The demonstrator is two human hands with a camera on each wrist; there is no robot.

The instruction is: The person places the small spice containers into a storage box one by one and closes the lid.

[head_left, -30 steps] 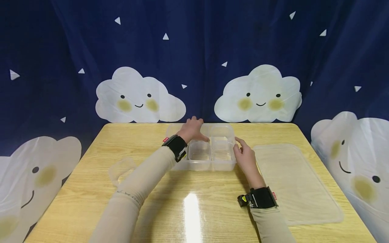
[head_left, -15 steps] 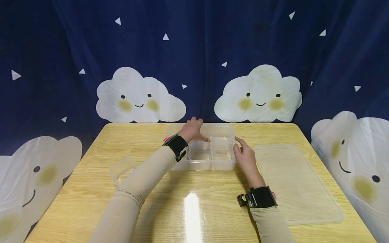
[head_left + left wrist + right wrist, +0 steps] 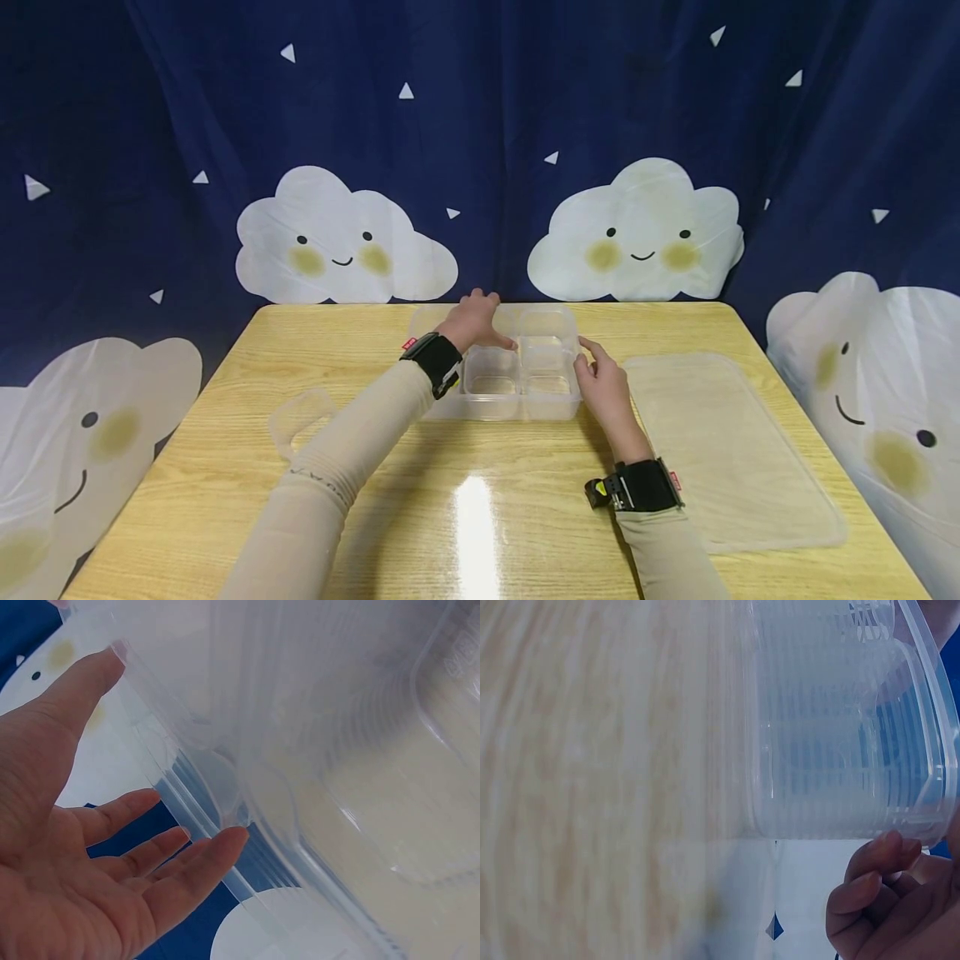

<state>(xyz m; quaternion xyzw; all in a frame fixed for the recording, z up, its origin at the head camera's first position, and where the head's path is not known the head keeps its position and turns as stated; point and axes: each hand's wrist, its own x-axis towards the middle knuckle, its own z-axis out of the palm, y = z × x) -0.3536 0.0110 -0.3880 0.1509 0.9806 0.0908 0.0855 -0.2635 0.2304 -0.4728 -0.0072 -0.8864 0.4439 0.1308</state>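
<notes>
Beige sleeves (image 3: 300, 525), the left bearing unreadable lettering, and black wristbands (image 3: 651, 486) with red tags too small to read cross a wood-grain worktop (image 3: 547, 542), whose near stretch leaves room. A flat translucent lid (image 3: 735, 458) lies just right of the clear plastic compartment box (image 3: 551, 408); a small clear piece (image 3: 295, 410) lies left, with wider space between. The right hand (image 3: 607, 396) sets curled fingers against the box's right wall; whether they grip, I cannot tell. The left hand (image 3: 474, 323), fingers spread and released, spans the box near the worktop's far edge. Behind hangs a navy cloud-print curtain (image 3: 495, 150).
</notes>
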